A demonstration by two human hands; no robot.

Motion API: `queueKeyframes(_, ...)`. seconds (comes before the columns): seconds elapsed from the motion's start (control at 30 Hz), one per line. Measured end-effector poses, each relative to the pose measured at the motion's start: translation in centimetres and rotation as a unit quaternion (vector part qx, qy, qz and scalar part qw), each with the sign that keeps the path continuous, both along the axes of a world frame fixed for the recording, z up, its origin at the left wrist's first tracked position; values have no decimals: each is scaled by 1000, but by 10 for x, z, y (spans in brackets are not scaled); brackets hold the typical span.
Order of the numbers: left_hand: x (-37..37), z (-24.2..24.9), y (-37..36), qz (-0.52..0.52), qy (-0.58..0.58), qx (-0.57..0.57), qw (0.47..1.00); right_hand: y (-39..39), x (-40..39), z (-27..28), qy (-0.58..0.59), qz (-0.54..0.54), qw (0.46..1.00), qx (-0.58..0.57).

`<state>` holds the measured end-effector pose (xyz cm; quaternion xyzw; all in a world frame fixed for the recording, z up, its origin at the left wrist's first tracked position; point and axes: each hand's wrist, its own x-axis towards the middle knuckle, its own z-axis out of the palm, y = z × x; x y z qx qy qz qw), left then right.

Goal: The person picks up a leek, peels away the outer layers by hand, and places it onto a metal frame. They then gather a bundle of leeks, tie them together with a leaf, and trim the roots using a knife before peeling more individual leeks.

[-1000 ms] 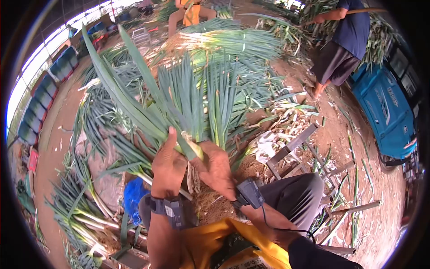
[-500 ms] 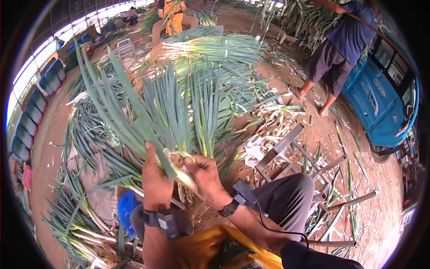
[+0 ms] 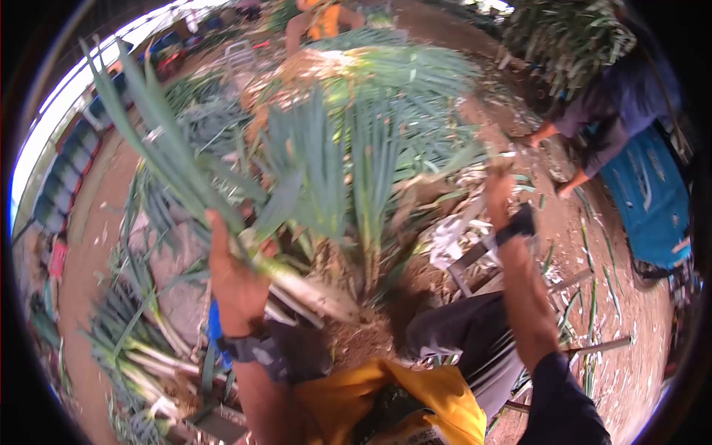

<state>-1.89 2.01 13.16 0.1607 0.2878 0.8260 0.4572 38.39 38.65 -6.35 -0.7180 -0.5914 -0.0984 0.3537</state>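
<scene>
Several green onion stalks (image 3: 311, 291) are held near their pale lower ends by my left hand (image 3: 236, 278), their long green leaves rising to the upper left. My right hand (image 3: 500, 194) is stretched out at the right, above peeled scraps, blurred by motion; what its fingers do is smeared. Upright bunches of green onions (image 3: 374, 170) stand in front of me, right of the held stalks. Behind them lies a large pile of green onions (image 3: 415, 70). More green onions (image 3: 141, 356) lie at the lower left.
A metal frame (image 3: 578, 347) stands right of my knee. A person in dark clothes (image 3: 623, 111) bends beside a blue vehicle (image 3: 649, 193) at the right. Another person in an orange apron (image 3: 324, 22) sits at the top. Peeled scraps (image 3: 456, 237) litter the ground.
My right hand has left the stalks and moved far right and up. My left hand still holds them, slightly further left. The view has shifted, and the person at the right bends lower.
</scene>
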Motion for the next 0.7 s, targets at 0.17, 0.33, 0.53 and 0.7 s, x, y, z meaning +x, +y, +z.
queueKeyframes(0.17,1,-6,6,13,3,-47,999,17,28,45,-23,249,966,-61)
queueKeyframes(0.33,12,-19,18,-67,-3,-20,998,-229,-124,126,350,574,626,-396)
queueKeyframes(0.53,22,-18,20,-188,-70,67,977,-295,-202,131,537,531,397,-521)
queueKeyframes(0.7,19,-12,16,-169,-3,25,985,-307,-208,114,634,469,435,-435)
